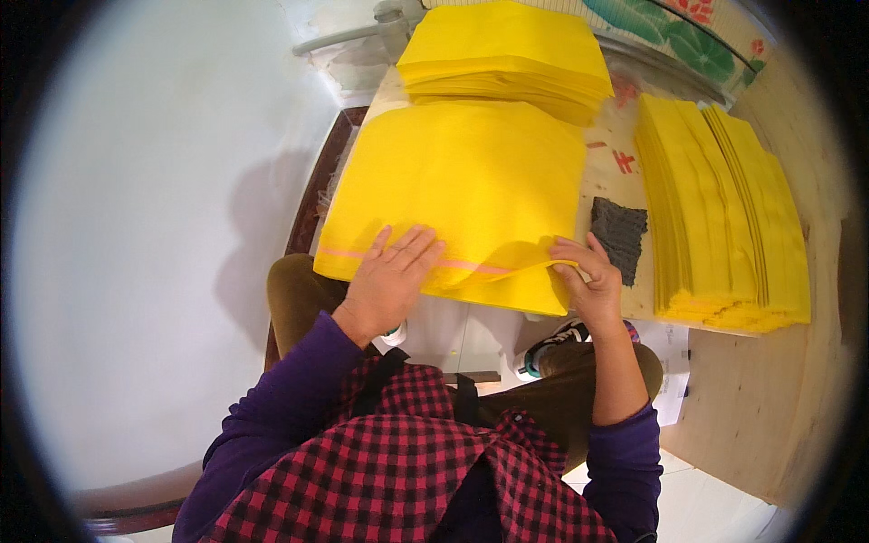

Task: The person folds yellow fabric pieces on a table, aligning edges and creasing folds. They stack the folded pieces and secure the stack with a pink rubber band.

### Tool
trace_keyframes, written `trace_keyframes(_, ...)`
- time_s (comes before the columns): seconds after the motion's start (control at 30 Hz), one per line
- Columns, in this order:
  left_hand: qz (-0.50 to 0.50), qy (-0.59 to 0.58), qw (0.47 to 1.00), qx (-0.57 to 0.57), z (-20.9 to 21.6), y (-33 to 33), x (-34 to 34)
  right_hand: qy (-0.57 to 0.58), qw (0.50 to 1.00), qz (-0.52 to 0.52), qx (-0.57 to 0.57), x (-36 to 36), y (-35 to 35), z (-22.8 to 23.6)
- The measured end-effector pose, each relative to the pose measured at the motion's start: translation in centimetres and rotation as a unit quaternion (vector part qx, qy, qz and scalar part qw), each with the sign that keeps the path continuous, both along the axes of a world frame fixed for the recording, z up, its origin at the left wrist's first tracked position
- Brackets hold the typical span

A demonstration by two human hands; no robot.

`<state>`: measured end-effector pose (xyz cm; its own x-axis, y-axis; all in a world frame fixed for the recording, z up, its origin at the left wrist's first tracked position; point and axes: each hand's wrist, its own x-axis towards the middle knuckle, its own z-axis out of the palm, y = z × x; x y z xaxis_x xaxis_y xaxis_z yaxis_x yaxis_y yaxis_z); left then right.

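Note:
A wide yellow fabric sheet [462,172], felt-like and apparently lying on others like it, covers the near part of the board in front of me. A pinkish-orange strip [471,266] runs along its near edge. My left hand [389,279] lies on that edge at the left, palm down with the fingers stretched out across the strip. At the right corner my right hand [590,282] pinches the sheet's edge between thumb and fingers. There the edge is lifted and curls up, with more yellow fabric showing beneath it.
A thick stack of folded yellow fabric [507,54] stands behind the sheet. More yellow stacks [706,217] sit at the right beside a wooden panel [751,398]. A dark grey rag [621,237] lies between. A white wall [172,226] rises at the left.

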<state>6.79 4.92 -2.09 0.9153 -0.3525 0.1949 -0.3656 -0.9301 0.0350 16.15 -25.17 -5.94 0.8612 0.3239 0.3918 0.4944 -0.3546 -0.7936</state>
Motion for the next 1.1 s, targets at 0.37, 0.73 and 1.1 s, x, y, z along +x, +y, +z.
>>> trace_keyframes(0.37, 0.044, -0.009, 0.999, 0.006, -0.6, 7.9, -1.0, -0.012, 1.000, -0.001, -0.024, -0.1, 0.0, 0.2)
trace_keyframes(0.73, 0.004, 0.047, 0.997, 0.055, 1.5, 9.0, 0.7, -0.026, 0.999, 0.001, -0.019, 0.4, -0.2, -0.1)
trace_keyframes(1.1, 0.026, 0.080, 0.995, -0.046, 1.5, 9.3, 0.9, 0.028, 0.999, 0.029, -0.009, 0.5, -0.7, 0.2)
